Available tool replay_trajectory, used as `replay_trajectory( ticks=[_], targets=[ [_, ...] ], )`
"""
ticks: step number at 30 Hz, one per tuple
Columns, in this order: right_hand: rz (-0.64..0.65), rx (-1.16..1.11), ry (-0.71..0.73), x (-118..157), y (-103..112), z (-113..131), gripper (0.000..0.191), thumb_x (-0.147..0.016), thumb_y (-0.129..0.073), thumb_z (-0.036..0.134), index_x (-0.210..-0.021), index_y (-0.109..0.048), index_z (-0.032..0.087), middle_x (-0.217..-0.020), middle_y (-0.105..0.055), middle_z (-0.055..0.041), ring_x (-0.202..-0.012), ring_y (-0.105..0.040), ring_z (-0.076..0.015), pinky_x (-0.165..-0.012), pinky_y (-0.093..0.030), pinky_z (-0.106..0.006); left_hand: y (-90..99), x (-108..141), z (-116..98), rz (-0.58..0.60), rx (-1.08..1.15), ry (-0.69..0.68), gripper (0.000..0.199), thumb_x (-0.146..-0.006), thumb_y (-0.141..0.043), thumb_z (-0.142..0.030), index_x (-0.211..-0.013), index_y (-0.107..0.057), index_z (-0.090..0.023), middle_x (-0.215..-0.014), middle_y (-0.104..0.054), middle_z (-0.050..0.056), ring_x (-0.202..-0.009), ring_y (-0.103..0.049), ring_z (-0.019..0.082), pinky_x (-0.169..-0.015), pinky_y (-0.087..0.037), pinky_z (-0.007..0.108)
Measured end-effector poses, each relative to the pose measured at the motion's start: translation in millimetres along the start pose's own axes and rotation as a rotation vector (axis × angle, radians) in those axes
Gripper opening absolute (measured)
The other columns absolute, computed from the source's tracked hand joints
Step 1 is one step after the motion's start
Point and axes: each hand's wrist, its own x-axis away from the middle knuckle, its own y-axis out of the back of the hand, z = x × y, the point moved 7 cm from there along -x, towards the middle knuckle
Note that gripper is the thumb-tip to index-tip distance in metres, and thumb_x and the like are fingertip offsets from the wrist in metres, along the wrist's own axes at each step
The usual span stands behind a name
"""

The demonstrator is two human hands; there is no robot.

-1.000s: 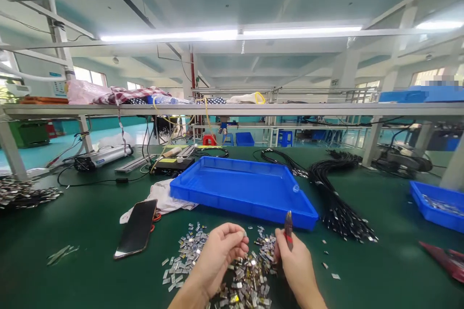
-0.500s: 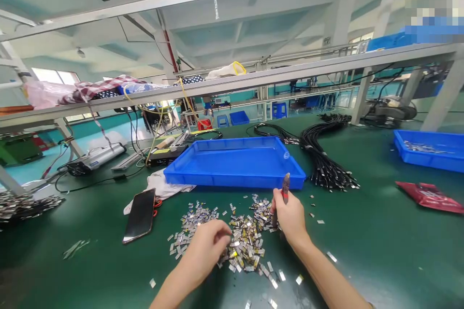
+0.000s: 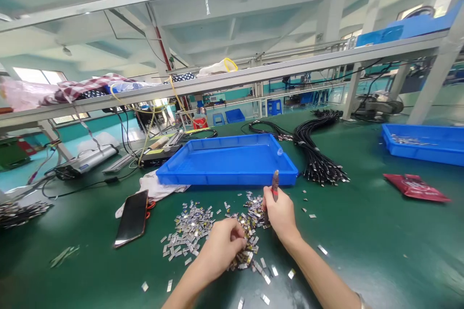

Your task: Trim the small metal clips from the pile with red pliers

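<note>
My right hand [image 3: 281, 213] is wrapped around a pair of pliers [image 3: 275, 186]. Their dark jaws point up past the thumb, a little red shows at the grip, and the rest is mostly hidden. My left hand [image 3: 224, 244] dips into the heap of small metal pieces [image 3: 250, 224], thumb and fingers curled together over it. Whatever lies between those fingertips is too small or hidden to make out. More silver pieces [image 3: 192, 227] spread to the left of the heap, some with yellow parts, and several lie loose nearer me.
Behind the heap stands a blue tray [image 3: 224, 178]. A phone [image 3: 132, 217] lies left on a white cloth [image 3: 159, 186]. Bundled black cables [image 3: 315, 149] rest behind right. Farther right are a red packet [image 3: 415, 187] and another blue tray [image 3: 424, 152]. A shelf rail [image 3: 275, 68] crosses above.
My left hand has moved right, farther over the heap, covering more of it. My right hand keeps its hold on the pliers. The whole view has shifted slightly.
</note>
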Motion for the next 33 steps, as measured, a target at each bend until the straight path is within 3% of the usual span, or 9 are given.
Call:
replay_trajectory(
  ticks=[8, 12, 17, 21, 26, 30, 33],
  targets=[
    [0.008, 0.003, 0.015, 0.0, -0.8, 1.7, 0.038, -0.087, -0.041, 0.046, -0.057, -0.048, 0.023, -0.050, -0.056, 0.0007, -0.051, -0.053, -0.0192, -0.055, -0.033, -0.028, 13.3, -22.1, -12.2, 0.007, 0.156, -0.076, 0.017, -0.083, -0.045, -0.023, -0.089, -0.060, -0.018, -0.074, -0.062, 0.001, -0.070, -0.057, 0.016, -0.064, -0.043, 0.024],
    [0.005, 0.005, 0.015, -0.5, 0.0, 1.7, 0.038, -0.087, -0.041, 0.045, -0.058, -0.048, 0.023, -0.050, -0.056, 0.0009, -0.051, -0.053, -0.0190, -0.055, -0.033, -0.028, 0.6, -13.9, -25.6, 0.135, 0.127, -0.141, 0.017, -0.075, -0.055, -0.016, -0.081, -0.070, -0.020, -0.077, -0.065, -0.001, -0.071, -0.057, 0.016, -0.064, -0.041, 0.023],
    [0.004, 0.011, 0.011, -0.6, -0.7, 0.8, 0.037, -0.087, -0.042, 0.044, -0.057, -0.048, 0.023, -0.049, -0.056, 0.0011, -0.052, -0.053, -0.0184, -0.056, -0.034, -0.028, -20.4, 4.4, -30.1, 0.283, -0.034, -0.200, 0.017, -0.065, -0.069, -0.014, -0.079, -0.072, -0.024, -0.076, -0.057, -0.003, -0.076, -0.053, 0.016, -0.065, -0.037, 0.023],
    [0.014, 0.004, 0.004, -0.1, -1.4, -0.1, 0.037, -0.087, -0.042, 0.044, -0.057, -0.048, 0.023, -0.049, -0.056, 0.0015, -0.051, -0.054, -0.0179, -0.056, -0.035, -0.027, -31.9, 9.7, -27.9, 0.314, -0.083, -0.188, 0.017, -0.063, -0.070, -0.012, -0.075, -0.070, -0.024, -0.079, -0.054, -0.003, -0.082, -0.050, 0.017, -0.068, -0.035, 0.024],
    [0.015, -0.001, -0.003, 0.0, -0.7, 1.2, 0.036, -0.086, -0.043, 0.045, -0.059, -0.049, 0.023, -0.050, -0.057, 0.0010, -0.053, -0.055, -0.0185, -0.056, -0.035, -0.028, -27.1, 2.7, -23.5, 0.226, 0.171, -0.107, 0.015, -0.063, -0.061, -0.005, -0.069, -0.063, -0.018, -0.070, -0.055, -0.003, -0.068, -0.051, 0.014, -0.060, -0.036, 0.023],
    [0.041, -0.026, -0.008, 0.6, -0.3, 3.0, 0.038, -0.086, -0.041, 0.048, -0.060, -0.051, 0.022, -0.051, -0.058, 0.0009, -0.053, -0.055, -0.0184, -0.056, -0.037, -0.028, -4.6, -7.1, -16.1, 0.040, 0.637, -0.016, 0.010, -0.075, -0.062, -0.014, -0.085, -0.062, -0.016, -0.073, -0.060, -0.001, -0.066, -0.055, 0.012, -0.063, -0.043, 0.023],
    [0.098, -0.036, -0.001, 1.5, -4.0, 4.4, 0.039, -0.086, -0.040, 0.049, -0.059, -0.049, 0.022, -0.050, -0.057, 0.0014, -0.051, -0.055, -0.0178, -0.055, -0.037, -0.027, 11.7, -9.2, -8.2, -0.115, 0.945, 0.052, 0.017, -0.075, -0.069, -0.020, -0.089, -0.063, -0.012, -0.073, -0.063, 0.003, -0.065, -0.058, 0.012, -0.067, -0.047, 0.024]
  ],
)
